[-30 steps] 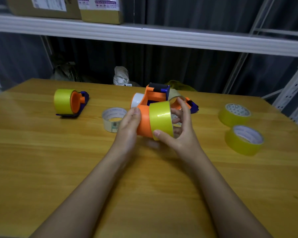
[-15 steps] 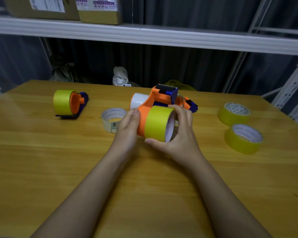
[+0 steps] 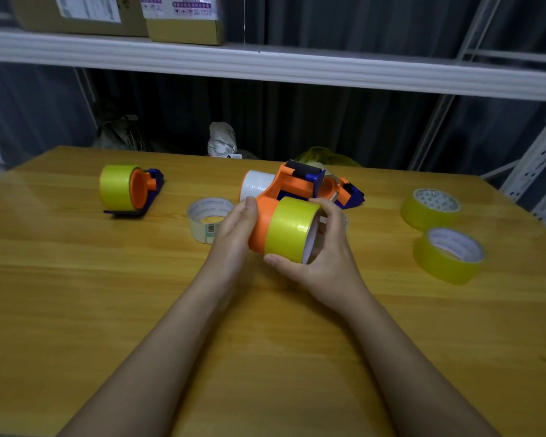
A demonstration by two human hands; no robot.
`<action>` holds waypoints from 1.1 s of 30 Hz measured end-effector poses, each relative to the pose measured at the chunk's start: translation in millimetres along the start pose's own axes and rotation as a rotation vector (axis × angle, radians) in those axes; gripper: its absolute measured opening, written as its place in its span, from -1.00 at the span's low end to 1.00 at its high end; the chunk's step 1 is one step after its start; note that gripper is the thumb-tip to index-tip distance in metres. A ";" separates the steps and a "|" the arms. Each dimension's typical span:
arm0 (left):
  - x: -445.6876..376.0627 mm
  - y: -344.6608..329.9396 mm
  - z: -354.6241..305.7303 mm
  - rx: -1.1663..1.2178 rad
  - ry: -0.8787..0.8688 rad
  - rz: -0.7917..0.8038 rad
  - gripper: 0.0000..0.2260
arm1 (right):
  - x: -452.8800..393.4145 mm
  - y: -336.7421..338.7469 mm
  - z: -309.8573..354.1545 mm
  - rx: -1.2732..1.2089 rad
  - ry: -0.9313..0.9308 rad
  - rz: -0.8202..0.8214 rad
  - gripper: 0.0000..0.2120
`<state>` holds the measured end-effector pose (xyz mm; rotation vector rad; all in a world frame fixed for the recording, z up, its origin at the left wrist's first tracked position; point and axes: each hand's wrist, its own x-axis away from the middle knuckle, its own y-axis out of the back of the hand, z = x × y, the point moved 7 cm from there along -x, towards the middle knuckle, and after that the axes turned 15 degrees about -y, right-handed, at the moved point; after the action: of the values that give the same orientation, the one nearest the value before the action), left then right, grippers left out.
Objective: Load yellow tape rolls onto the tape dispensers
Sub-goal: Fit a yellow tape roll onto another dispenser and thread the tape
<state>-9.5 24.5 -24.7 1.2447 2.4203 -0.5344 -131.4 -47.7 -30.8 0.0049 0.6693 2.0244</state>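
An orange and blue tape dispenser [image 3: 292, 186] is held just above the wooden table [image 3: 76, 294] at its middle. My left hand [image 3: 234, 231] grips the dispenser's orange hub side. My right hand [image 3: 325, 250] wraps around a yellow tape roll [image 3: 289, 228] that sits on that hub, its open core facing right. At the far left a second dispenser [image 3: 139, 190] lies with a yellow roll [image 3: 115, 186] on it. Two loose yellow rolls [image 3: 431, 208] [image 3: 448, 255] lie flat at the right.
A clear tape roll [image 3: 207, 217] lies flat just left of my left hand. A white roll [image 3: 256, 184] and a third dispenser [image 3: 349, 192] sit behind the held one. A white shelf [image 3: 265, 64] with cardboard boxes [image 3: 183, 20] hangs above the table's far edge.
The held dispenser and yellow roll have turned so the roll's open core now faces right. My right hand has shifted around the roll's far side. Both hands stayed in place.
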 end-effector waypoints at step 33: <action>2.7 4.8 2.9 -0.019 0.110 -0.144 -0.79 | 5.2 2.1 15.4 0.139 0.097 -0.065 -0.04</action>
<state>-6.5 27.5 -29.2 1.1262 2.6153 -0.4939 -131.7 -37.3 -18.1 -0.0326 0.8599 1.9219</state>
